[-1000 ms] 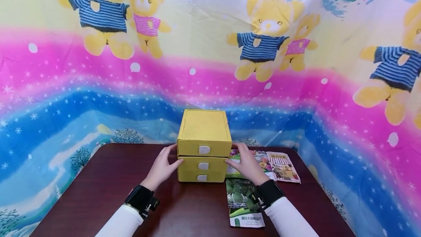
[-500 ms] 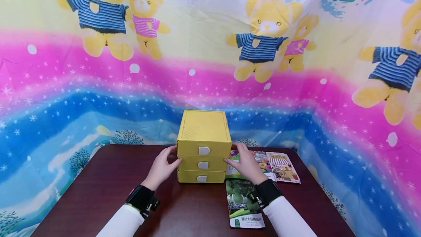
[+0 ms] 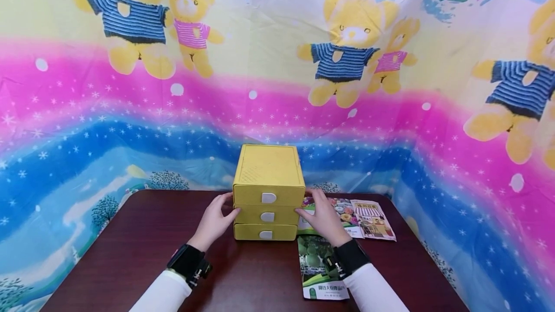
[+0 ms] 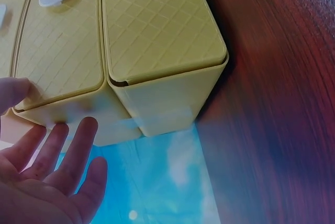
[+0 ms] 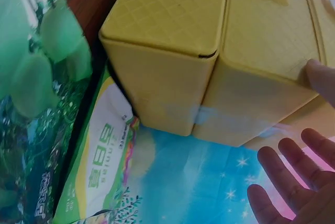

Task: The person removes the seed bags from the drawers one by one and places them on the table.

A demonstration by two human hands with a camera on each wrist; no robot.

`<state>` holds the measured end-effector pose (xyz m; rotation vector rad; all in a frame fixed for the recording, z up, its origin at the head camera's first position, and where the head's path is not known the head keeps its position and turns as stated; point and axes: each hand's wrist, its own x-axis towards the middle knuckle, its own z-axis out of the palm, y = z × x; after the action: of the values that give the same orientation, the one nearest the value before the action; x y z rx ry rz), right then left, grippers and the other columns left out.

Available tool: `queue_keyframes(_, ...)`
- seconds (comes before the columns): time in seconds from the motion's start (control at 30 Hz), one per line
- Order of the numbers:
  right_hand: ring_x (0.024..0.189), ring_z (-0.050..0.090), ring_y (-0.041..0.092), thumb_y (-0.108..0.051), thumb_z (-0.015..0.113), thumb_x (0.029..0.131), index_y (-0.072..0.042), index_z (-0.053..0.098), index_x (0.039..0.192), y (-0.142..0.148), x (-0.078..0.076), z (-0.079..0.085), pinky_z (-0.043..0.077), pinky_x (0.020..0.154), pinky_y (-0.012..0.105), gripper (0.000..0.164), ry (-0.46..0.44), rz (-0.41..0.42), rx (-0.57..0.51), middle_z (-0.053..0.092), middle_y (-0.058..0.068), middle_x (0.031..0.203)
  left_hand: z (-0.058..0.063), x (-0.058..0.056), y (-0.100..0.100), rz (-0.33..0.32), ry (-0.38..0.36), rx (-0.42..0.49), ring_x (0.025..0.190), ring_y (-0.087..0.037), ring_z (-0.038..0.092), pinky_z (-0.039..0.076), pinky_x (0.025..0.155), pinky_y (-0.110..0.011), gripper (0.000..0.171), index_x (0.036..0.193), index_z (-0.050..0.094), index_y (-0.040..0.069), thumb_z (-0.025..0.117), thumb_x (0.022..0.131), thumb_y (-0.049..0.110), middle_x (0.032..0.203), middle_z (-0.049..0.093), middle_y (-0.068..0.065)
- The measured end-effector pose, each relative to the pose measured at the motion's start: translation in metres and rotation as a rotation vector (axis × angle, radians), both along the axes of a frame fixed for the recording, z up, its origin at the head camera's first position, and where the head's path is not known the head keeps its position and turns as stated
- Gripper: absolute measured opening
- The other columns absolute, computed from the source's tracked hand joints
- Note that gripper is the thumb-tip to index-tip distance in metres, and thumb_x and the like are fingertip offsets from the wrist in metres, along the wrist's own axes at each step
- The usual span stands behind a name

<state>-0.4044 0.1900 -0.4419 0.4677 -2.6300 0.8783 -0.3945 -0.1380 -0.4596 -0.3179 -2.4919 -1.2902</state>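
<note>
A yellow three-drawer box with pale grey pull tabs stands on the dark wooden table, all its drawers pushed in. At its left side is my left hand, the thumb touching the front edge of the middle drawer. Its other fingers spread loosely beside the side wall; whether they touch it, I cannot tell. My right hand mirrors this at the right side, its thumb on the middle drawer's front edge in the right wrist view. There the other fingers spread alongside the box.
Right of the box lie a green seed packet near the front, a flower-printed packet behind it and a packet with a shop picture. A printed bear cloth hangs behind the table.
The seam between the middle and bottom drawers shows more clearly than a second ago. Both hands have stayed at the box's sides, nearly still.
</note>
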Motion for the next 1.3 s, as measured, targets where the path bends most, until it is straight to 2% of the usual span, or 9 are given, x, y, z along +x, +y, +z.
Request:
queue_keyframes(0.17,0.12,0.059,0.025,-0.035,0.074,0.094,-0.011,0.048,0.143,-0.003,0.009,0.003,0.052,0.097,0.042,0.06,0.073,-0.063,-0.011,0.052,0.01,0.137,-0.001,0.001,0.005,0.016,-0.004,-0.011,0.116,-0.03,0.061,0.053,0.094,-0.049,0.052,0.141,0.056,0.003,0.072,0.095,0.019,0.128,0.061,-0.014)
queue_keyframes(0.33,0.097,0.059,0.02,-0.03,0.073,0.096,-0.01,0.057,0.126,-0.006,0.027,0.014,0.05,0.082,0.034,0.039,0.197,-0.125,-0.012,0.058,0.007,0.116,0.0,0.003,0.008,0.029,0.0,-0.022,0.119,-0.03,0.059,0.051,0.096,-0.049,0.054,0.143,0.054,0.002,0.072,0.095,0.021,0.132,0.059,-0.015)
queue_keyframes(0.47,0.082,0.058,0.016,-0.022,0.074,0.095,-0.015,0.065,0.104,-0.014,0.045,0.021,0.046,0.07,0.029,0.015,0.306,-0.09,0.024,0.06,0.001,0.099,0.001,0.003,0.009,0.032,0.0,-0.006,0.12,-0.03,0.059,0.05,0.097,-0.049,0.054,0.142,0.054,0.002,0.071,0.096,0.024,0.131,0.059,-0.015)
queue_keyframes(0.53,0.077,0.058,0.013,-0.019,0.076,0.094,-0.018,0.067,0.097,-0.019,0.052,0.023,0.046,0.065,0.026,0.01,0.333,-0.049,0.044,0.061,-0.003,0.093,0.003,0.004,0.009,0.031,0.001,0.003,0.121,-0.03,0.058,0.05,0.099,-0.049,0.054,0.141,0.055,0.002,0.071,0.097,0.026,0.13,0.059,-0.015)
queue_keyframes(0.67,0.075,0.06,0.01,-0.019,0.077,0.092,-0.021,0.068,0.092,-0.033,0.065,0.023,0.05,0.064,0.022,0.009,0.275,0.046,0.086,0.061,-0.009,0.09,0.005,0.004,0.01,0.035,0.003,0.014,0.12,-0.031,0.058,0.049,0.099,-0.05,0.053,0.141,0.055,0.002,0.07,0.098,0.029,0.13,0.059,-0.016)
queue_keyframes(0.77,0.082,0.062,0.011,-0.021,0.076,0.093,-0.019,0.071,0.098,-0.043,0.07,0.02,0.053,0.07,0.024,0.008,0.187,0.114,0.122,0.063,-0.008,0.093,0.005,0.003,0.01,0.045,-0.002,0.023,0.117,-0.03,0.059,0.05,0.096,-0.048,0.051,0.14,0.056,0.003,0.069,0.098,0.029,0.128,0.06,-0.015)
queue_keyframes(0.93,0.091,0.064,0.015,-0.024,0.074,0.095,-0.013,0.073,0.11,-0.057,0.069,0.007,0.055,0.076,0.027,0.019,0.076,0.218,0.179,0.065,-0.001,0.103,0.003,0.004,0.011,0.062,-0.012,0.034,0.113,-0.028,0.059,0.05,0.093,-0.046,0.049,0.139,0.057,0.003,0.069,0.098,0.029,0.123,0.061,-0.013)
queue_keyframes(1.07,0.098,0.066,0.017,-0.028,0.074,0.095,-0.011,0.072,0.117,-0.065,0.066,-0.004,0.056,0.081,0.03,0.028,0.033,0.255,0.234,0.066,0.0,0.11,0.002,0.003,0.011,0.078,-0.012,0.036,0.111,-0.028,0.06,0.05,0.092,-0.045,0.047,0.136,0.059,0.003,0.069,0.098,0.029,0.12,0.062,-0.013)
queue_keyframes(1.3,0.106,0.065,0.016,-0.032,0.074,0.095,-0.011,0.066,0.13,-0.075,0.059,-0.015,0.055,0.088,0.033,0.042,-0.013,0.266,0.326,0.063,0.001,0.122,0.001,0.002,0.011,0.087,-0.008,0.033,0.108,-0.027,0.06,0.05,0.088,-0.043,0.045,0.135,0.06,0.006,0.069,0.098,0.03,0.118,0.062,-0.011)
